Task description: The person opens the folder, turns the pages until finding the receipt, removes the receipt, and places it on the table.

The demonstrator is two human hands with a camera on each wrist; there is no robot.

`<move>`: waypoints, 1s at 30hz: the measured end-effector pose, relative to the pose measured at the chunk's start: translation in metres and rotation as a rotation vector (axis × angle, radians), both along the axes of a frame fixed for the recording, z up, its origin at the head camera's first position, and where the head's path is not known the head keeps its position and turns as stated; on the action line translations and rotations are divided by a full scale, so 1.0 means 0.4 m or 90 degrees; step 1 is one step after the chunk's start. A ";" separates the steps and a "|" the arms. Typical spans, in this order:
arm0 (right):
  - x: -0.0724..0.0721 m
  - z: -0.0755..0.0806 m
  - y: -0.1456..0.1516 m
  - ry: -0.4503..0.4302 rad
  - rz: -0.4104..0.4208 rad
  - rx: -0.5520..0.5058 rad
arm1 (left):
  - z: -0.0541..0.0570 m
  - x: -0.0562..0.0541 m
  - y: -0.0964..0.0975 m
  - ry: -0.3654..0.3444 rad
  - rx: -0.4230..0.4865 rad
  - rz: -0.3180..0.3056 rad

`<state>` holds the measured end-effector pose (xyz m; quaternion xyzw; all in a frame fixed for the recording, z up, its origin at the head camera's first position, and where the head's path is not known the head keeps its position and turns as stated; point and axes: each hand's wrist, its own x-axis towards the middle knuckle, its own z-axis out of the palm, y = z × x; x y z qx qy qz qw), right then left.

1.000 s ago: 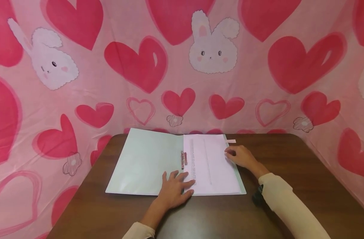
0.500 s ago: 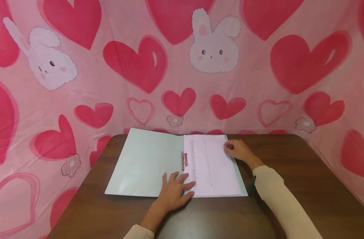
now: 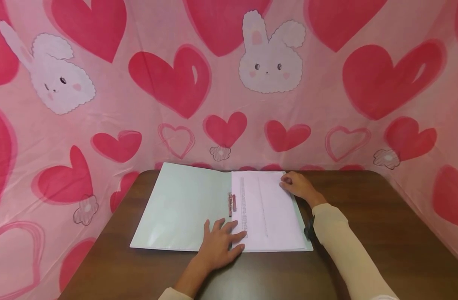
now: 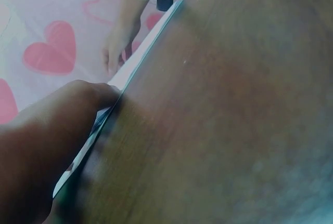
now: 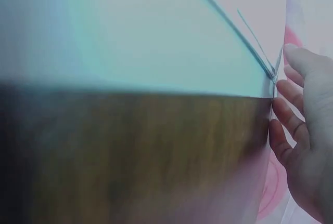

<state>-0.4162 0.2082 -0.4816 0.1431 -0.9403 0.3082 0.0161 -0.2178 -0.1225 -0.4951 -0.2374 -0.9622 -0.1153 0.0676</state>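
Observation:
A pale green folder (image 3: 184,208) lies open on the table, with white printed paper (image 3: 278,208) on its right side. A reddish metal clip (image 3: 232,203) sits at the fold. My left hand (image 3: 219,246), fingers spread, rests on the lower part of the fold and the paper's left edge. At the upper right corner of the paper, my right hand (image 3: 298,184) has its thumb and fingers bent together and pinches the paper's edge. The right wrist view shows the thumb and fingertips (image 5: 283,107) right at that corner, beside the folder's edge.
A brown wooden table (image 3: 364,208) carries the folder. Behind it hangs a pink cloth (image 3: 229,96) with hearts and rabbits. A dark device (image 3: 309,229) is at the right wrist, close to the folder's right edge.
My right hand has moved up and slightly left along the paper's right edge to its upper corner. A small pale strip there is now out of sight. The left hand has stayed in place.

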 end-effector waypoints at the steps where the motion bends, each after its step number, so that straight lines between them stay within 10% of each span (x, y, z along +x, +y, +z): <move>1: -0.003 -0.003 -0.001 0.001 0.001 0.003 | 0.000 0.001 0.000 -0.002 0.001 0.000; 30: -0.055 0.024 -0.040 -0.073 -0.011 0.079 | -0.009 0.004 0.001 0.001 -0.012 0.007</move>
